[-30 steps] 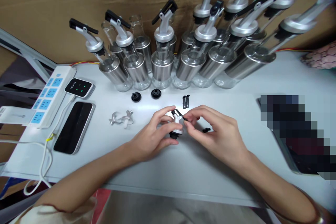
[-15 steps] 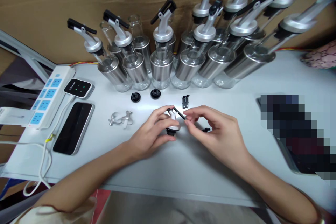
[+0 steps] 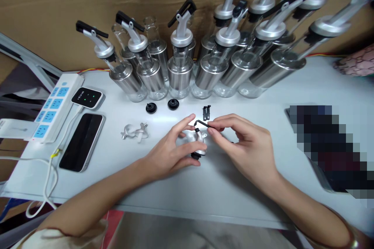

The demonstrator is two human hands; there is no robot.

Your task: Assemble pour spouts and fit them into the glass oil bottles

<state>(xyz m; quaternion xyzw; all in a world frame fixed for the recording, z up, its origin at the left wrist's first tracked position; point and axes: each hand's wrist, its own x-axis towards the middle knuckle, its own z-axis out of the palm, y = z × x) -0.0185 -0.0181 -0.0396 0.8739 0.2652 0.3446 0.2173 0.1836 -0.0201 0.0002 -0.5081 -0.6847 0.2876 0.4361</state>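
Observation:
My left hand (image 3: 171, 151) grips a silver pourer spout (image 3: 198, 142) with a black stopper at its bottom, held just above the white table (image 3: 187, 186). My right hand (image 3: 244, 146) pinches a thin black lever cap (image 3: 201, 124) at the spout's top. Two more black lever caps (image 3: 207, 113) lie just behind the hands. Two black round stoppers (image 3: 162, 106) sit further left, and two bare silver spouts (image 3: 134, 131) lie left of my left hand.
Several glass and steel bottles (image 3: 181, 74), most with spouts fitted, stand in a row at the back against a brown wall. A power strip (image 3: 55, 107), a small black device (image 3: 88, 97) and a phone (image 3: 82, 141) lie at the left. A blurred dark object (image 3: 327, 144) is at right.
The spout has tilted and dropped a little in my left hand. My right hand has lifted the black lever cap up over the spout's top.

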